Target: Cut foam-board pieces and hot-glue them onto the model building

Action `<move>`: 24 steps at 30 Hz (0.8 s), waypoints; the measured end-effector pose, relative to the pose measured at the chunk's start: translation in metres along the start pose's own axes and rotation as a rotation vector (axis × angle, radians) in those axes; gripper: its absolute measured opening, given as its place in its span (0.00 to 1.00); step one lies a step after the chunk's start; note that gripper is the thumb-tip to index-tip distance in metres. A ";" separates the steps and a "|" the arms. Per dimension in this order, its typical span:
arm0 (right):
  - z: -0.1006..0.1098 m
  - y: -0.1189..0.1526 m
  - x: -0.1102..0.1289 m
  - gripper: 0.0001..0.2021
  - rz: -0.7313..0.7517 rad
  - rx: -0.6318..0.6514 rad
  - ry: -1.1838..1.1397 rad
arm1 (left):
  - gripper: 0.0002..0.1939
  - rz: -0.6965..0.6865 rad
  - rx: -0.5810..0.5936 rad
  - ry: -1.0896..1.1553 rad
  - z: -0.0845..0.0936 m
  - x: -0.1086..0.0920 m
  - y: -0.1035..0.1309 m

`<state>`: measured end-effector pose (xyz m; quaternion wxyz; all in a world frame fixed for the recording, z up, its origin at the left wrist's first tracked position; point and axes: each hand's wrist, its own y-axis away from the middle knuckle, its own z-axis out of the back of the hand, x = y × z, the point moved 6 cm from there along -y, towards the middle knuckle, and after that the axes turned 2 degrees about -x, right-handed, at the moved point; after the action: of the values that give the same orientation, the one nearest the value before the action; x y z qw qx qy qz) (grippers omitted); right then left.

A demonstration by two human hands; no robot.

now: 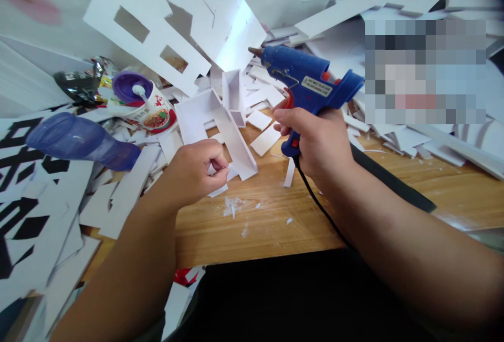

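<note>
My right hand (318, 140) is wrapped round the handle of a blue hot glue gun (299, 77). The gun's nozzle points to the upper left, and a black cord (315, 195) runs down from the grip. My left hand (202, 169) is curled into a fist above the table, with nothing visible in it. Just behind the fist stands a white foam board piece (236, 145) with upright walls and a cut-out opening; whether the hand touches it I cannot tell. A narrow white open box (233, 98) stands behind that piece.
White board offcuts (265, 140) lie scattered on the wooden table (268, 232). A large white sheet with window cut-outs (153, 38) leans at the back. To the left are a food tub (157, 114), a blue translucent bottle-like object (82, 137) and cut sheets (59, 216). More strips pile up at right.
</note>
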<state>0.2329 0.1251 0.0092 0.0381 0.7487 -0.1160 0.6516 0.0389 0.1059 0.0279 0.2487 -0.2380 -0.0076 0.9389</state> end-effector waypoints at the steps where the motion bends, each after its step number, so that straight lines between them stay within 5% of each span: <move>1: 0.000 0.000 0.000 0.07 0.006 -0.002 -0.009 | 0.04 0.000 0.002 0.005 0.000 0.000 0.000; 11: 0.000 -0.001 0.000 0.05 0.076 -0.012 -0.039 | 0.07 -0.026 0.030 0.010 0.000 -0.002 -0.001; 17: 0.000 -0.001 -0.002 0.06 0.057 -0.018 0.000 | 0.08 -0.072 -0.085 -0.019 0.029 0.002 0.007; 24: -0.002 0.000 -0.004 0.05 0.034 0.016 0.036 | 0.08 -0.008 0.143 -0.090 0.030 0.018 0.010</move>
<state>0.2305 0.1261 0.0052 0.0233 0.7349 -0.1229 0.6666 0.0070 0.1082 0.0452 0.2682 -0.1773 0.0474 0.9457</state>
